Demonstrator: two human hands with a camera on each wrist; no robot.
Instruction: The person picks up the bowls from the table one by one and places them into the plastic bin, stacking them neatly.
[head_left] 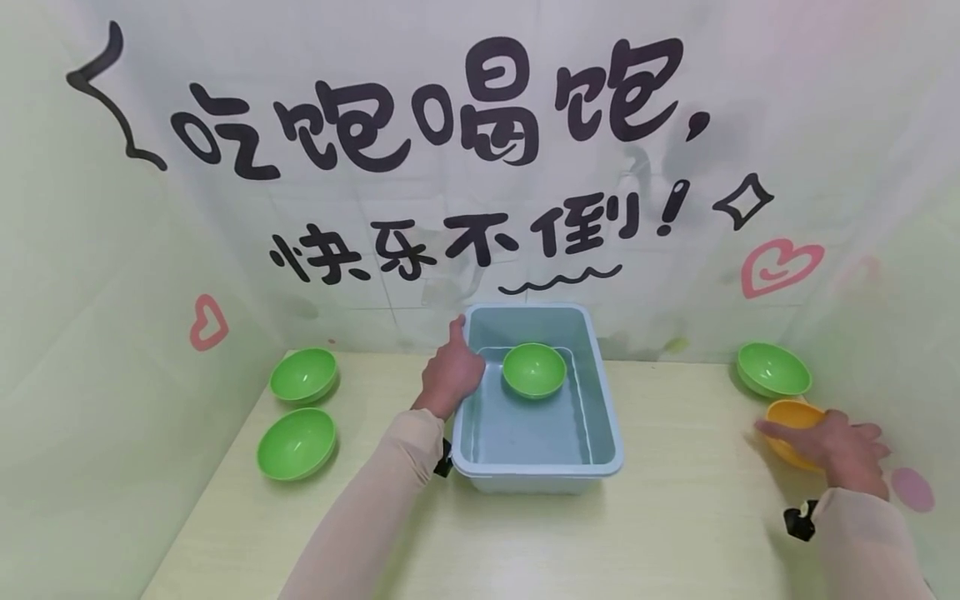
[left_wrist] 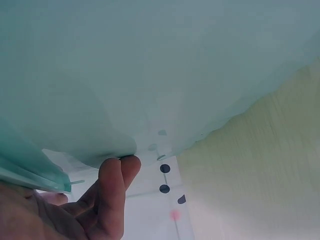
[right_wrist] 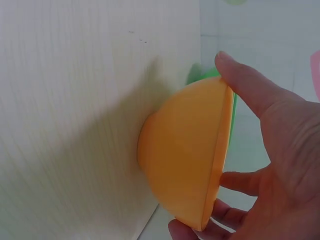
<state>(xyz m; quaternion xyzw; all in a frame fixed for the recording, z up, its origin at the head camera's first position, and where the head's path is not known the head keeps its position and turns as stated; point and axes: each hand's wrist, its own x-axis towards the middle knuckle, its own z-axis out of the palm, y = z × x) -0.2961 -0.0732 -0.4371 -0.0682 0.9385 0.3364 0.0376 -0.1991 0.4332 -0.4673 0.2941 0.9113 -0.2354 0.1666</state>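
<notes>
Orange bowl (right_wrist: 182,145) is rim-held by right hand (head_left: 847,446); left hand (head_left: 452,373) holds basin edge (head_left: 536,471), table (head_left: 690,475) stretching between.

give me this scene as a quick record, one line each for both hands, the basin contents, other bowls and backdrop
left hand: grips the left rim of the light blue basin
right hand: holds the orange bowl at its rim
basin contents: one small green bowl
left of basin: far green bowl, near green bowl
right of basin: another green bowl, beyond the orange one
backdrop: black Chinese lettering
</notes>
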